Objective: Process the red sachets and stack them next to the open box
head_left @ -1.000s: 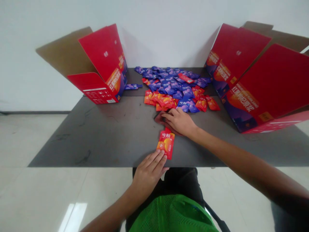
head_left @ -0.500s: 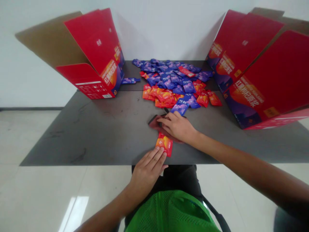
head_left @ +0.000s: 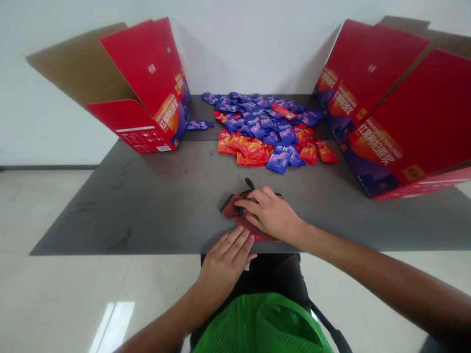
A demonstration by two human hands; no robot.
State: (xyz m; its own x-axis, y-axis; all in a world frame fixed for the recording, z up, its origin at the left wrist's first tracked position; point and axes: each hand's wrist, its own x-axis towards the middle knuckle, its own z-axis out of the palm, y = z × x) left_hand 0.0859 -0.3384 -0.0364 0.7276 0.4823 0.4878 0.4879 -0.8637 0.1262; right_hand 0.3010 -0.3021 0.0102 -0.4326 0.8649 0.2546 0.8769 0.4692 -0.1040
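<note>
Near the table's front edge, my left hand (head_left: 226, 255) lies flat, its fingers stretched over a small red-orange packet (head_left: 256, 239) and holding it against the table. My right hand (head_left: 274, 215) has its fingers bent round a reddish-brown cloth (head_left: 228, 208) with dark edging and a black tab. The cloth rests over most of the packet, so only a red sliver shows beside my left fingertips. Beyond the hands, a blue-purple packet (head_left: 278, 159) sits at the near edge of a heap of similar packets (head_left: 257, 120).
A red carton (head_left: 147, 88) with raised flaps stands at the left of the grey table (head_left: 158, 206). More red cartons (head_left: 405, 122) stand at the right. One blue packet (head_left: 197, 125) lies beside the left carton, and a white wall rises behind.
My right hand has drawn the cloth toward me, covering the red-orange packet. The blue-purple packet by the heap is now uncovered. My left hand has stayed in place.
</note>
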